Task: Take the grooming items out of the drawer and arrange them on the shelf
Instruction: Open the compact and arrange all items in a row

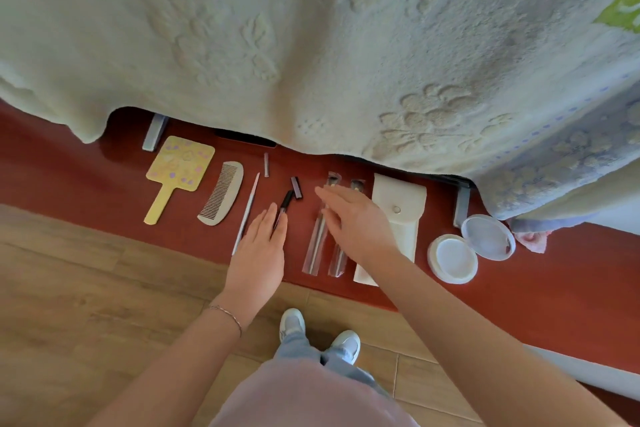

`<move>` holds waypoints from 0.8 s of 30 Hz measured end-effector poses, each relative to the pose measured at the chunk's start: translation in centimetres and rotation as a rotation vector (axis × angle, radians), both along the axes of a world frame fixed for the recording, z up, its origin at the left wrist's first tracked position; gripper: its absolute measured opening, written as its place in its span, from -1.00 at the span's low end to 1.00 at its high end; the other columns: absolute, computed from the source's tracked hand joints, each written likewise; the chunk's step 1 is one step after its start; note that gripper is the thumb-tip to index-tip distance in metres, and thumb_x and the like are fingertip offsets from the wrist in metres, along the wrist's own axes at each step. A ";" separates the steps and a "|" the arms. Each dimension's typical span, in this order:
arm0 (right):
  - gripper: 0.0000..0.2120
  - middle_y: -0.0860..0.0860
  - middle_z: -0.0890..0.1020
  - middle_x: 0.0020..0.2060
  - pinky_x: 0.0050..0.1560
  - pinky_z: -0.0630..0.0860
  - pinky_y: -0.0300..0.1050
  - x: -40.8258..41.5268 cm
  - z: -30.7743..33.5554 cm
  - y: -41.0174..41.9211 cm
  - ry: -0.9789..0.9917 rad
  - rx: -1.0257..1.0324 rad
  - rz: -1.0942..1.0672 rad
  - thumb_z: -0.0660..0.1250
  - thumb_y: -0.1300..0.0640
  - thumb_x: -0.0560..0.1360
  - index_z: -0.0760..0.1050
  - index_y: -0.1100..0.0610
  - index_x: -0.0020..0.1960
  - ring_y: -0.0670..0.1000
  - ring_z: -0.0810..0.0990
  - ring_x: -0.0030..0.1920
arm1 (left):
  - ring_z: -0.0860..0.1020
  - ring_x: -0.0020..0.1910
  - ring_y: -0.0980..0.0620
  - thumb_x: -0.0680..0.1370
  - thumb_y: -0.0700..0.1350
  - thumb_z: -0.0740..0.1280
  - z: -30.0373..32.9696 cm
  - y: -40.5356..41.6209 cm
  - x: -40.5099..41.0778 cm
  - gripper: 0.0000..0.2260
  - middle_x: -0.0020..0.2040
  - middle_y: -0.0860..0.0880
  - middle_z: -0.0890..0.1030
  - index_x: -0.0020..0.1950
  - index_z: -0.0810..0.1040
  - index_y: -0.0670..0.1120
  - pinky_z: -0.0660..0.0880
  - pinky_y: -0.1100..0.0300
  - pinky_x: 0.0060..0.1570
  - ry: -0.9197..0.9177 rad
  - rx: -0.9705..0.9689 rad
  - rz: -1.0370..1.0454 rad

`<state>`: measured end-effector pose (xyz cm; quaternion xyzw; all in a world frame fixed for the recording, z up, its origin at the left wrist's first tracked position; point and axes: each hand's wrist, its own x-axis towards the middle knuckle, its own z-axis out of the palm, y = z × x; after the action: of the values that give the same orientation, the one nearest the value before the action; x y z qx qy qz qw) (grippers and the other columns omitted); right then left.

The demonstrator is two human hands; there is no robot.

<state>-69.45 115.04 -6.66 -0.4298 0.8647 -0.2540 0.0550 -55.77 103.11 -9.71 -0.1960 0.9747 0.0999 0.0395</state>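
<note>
Grooming items lie in a row on a red shelf point(62, 180): a yellow hand mirror point(178, 170), a pale comb point(221, 192), a thin grey file point(246, 211), a small grey tube point(266, 165), a black razor point(289, 196), two brushes in clear sleeves point(313, 246), a white snap pouch point(403, 211) and an open round white case point(471, 248). My left hand point(258, 250) lies flat with fingers apart, its fingertips on the razor's handle. My right hand point(353, 218) hovers open over the brushes, holding nothing.
A pale embossed blanket point(311, 45) hangs over the bed and covers the back of the shelf. Grey metal legs point(156, 132) stand at either end. Wood-look floor point(69, 288), my shoes and trousers are below. A pink cloth point(533, 239) lies at the right.
</note>
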 end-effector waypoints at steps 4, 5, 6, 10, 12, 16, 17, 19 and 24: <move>-0.60 0.03 0.39 0.39 0.38 0.26 -0.06 -1.9 -0.7 -3.8 -0.046 0.194 0.139 0.18 0.20 0.56 0.34 0.07 0.40 0.03 0.31 0.40 | 0.50 0.21 -0.18 0.28 -0.37 0.49 -0.4 -0.4 0.1 -0.39 0.29 -0.24 0.47 0.31 0.43 -0.26 0.49 0.05 0.12 0.021 0.046 -0.010; -0.58 0.02 0.33 0.42 0.39 0.19 -0.09 -2.3 -1.0 -4.4 -0.041 0.240 0.176 0.16 0.20 0.57 0.29 0.07 0.43 0.02 0.25 0.43 | 0.53 0.17 -0.18 0.24 -0.38 0.51 -0.6 -0.4 0.2 -0.38 0.26 -0.25 0.50 0.29 0.45 -0.27 0.52 0.05 0.08 0.029 0.056 -0.017; -0.56 0.02 0.29 0.44 0.39 0.16 -0.11 -2.6 -1.2 -4.8 -0.036 0.263 0.203 0.16 0.21 0.57 0.26 0.07 0.44 0.03 0.22 0.44 | 0.54 0.14 -0.17 0.22 -0.38 0.52 -0.6 -0.4 0.2 -0.37 0.25 -0.24 0.51 0.27 0.46 -0.27 0.53 0.06 0.05 0.040 0.061 -0.025; -0.53 -0.03 0.24 0.47 0.40 0.20 -0.02 -3.6 -2.7 -5.7 -0.024 0.355 0.293 0.14 0.25 0.57 0.23 0.02 0.45 0.02 0.19 0.45 | 0.56 0.11 -0.14 0.19 -0.38 0.53 -0.8 -0.2 0.4 -0.37 0.24 -0.23 0.52 0.25 0.49 -0.26 0.55 0.10 0.00 0.056 0.085 -0.037; -0.54 -0.04 0.24 0.46 0.37 0.25 0.06 -3.9 -3.2 -5.9 -0.006 0.376 0.329 0.14 0.25 0.57 0.25 0.02 0.45 0.03 0.22 0.44 | 0.57 0.10 -0.13 0.20 -0.38 0.53 -0.9 -0.1 0.5 -0.37 0.24 -0.22 0.52 0.26 0.48 -0.25 0.55 0.12 -0.01 0.061 0.110 -0.032; -0.60 0.13 0.42 0.35 0.16 0.47 0.15 -4.4 -3.4 -5.8 0.039 0.273 0.278 0.27 0.25 0.50 0.42 0.16 0.34 0.21 0.45 0.26 | 0.57 0.10 -0.11 0.20 -0.36 0.54 -0.9 0.0 0.7 -0.36 0.24 -0.20 0.52 0.26 0.48 -0.24 0.53 0.16 0.02 0.077 0.143 -0.041; -0.61 0.18 0.47 0.30 0.07 0.52 0.17 -4.5 -3.5 -5.8 0.060 0.262 0.262 0.31 0.24 0.48 0.45 0.19 0.31 0.23 0.48 0.20 | 0.57 0.10 -0.10 0.20 -0.35 0.55 -0.9 0.1 0.7 -0.35 0.24 -0.20 0.52 0.26 0.48 -0.24 0.53 0.17 0.02 0.078 0.145 -0.045; -0.63 0.22 0.51 0.21 -0.05 0.56 0.18 -4.7 -3.4 -6.0 0.086 0.263 0.238 0.35 0.20 0.47 0.49 0.22 0.26 0.25 0.51 0.14 | 0.57 0.10 -0.09 0.21 -0.34 0.55 -0.9 0.1 0.7 -0.36 0.25 -0.19 0.52 0.27 0.47 -0.23 0.54 0.17 0.02 0.078 0.157 -0.054; -0.58 0.22 0.49 0.20 0.03 0.53 0.14 -5.3 -3.2 -6.0 0.144 0.298 0.293 0.34 0.09 0.49 0.45 0.25 0.29 0.22 0.48 0.14 | 0.57 0.09 -0.10 0.24 -0.33 0.54 -1.1 0.1 0.6 -0.37 0.24 -0.20 0.52 0.28 0.46 -0.23 0.56 0.16 0.00 0.102 0.181 -0.055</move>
<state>-74.80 109.07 -9.90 -0.5550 0.8227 -0.0813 0.0924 -55.18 103.26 -10.77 -0.1595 0.9675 0.1960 0.0102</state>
